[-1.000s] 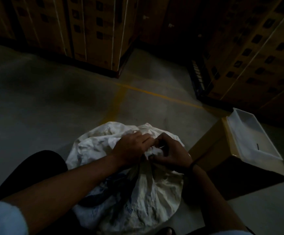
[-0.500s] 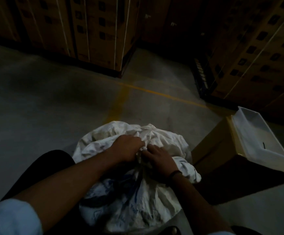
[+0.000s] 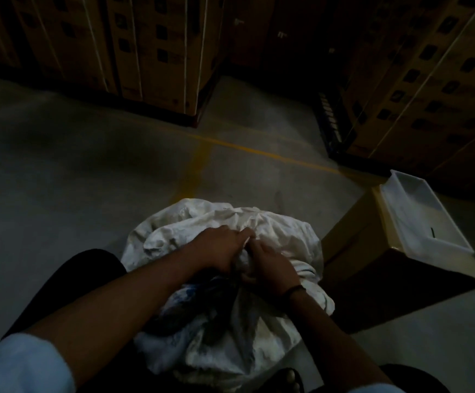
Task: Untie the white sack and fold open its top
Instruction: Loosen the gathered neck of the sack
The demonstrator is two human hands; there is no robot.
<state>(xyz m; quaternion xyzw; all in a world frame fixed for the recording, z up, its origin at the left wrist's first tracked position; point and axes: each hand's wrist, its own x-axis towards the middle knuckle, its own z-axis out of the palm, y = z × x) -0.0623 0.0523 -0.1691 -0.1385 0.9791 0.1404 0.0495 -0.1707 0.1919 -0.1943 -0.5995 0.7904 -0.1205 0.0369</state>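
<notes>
A crumpled white sack [image 3: 276, 228] with faint blue print stands on the concrete floor between my legs. Its top is bunched into a gathered neck under my hands. My left hand [image 3: 219, 248] is closed on the bunched cloth from the left. My right hand [image 3: 273, 266], a dark band on its wrist, grips the neck from the right, fingertips touching the left hand's. Any tie is hidden under my fingers. Loose fabric spreads out behind both hands.
A brown cardboard box [image 3: 352, 245] stands to the right of the sack, with a white plastic tray [image 3: 395, 222] on top. Strapped carton stacks on pallets [image 3: 151, 58] rise behind. Yellow lines [image 3: 259, 151] mark the floor. My dark trouser leg [image 3: 69, 282] is at left.
Both hands have shifted down onto the sack's neck and closed tighter together. The sack's loose top now spreads wider behind them, and the view has tilted slightly.
</notes>
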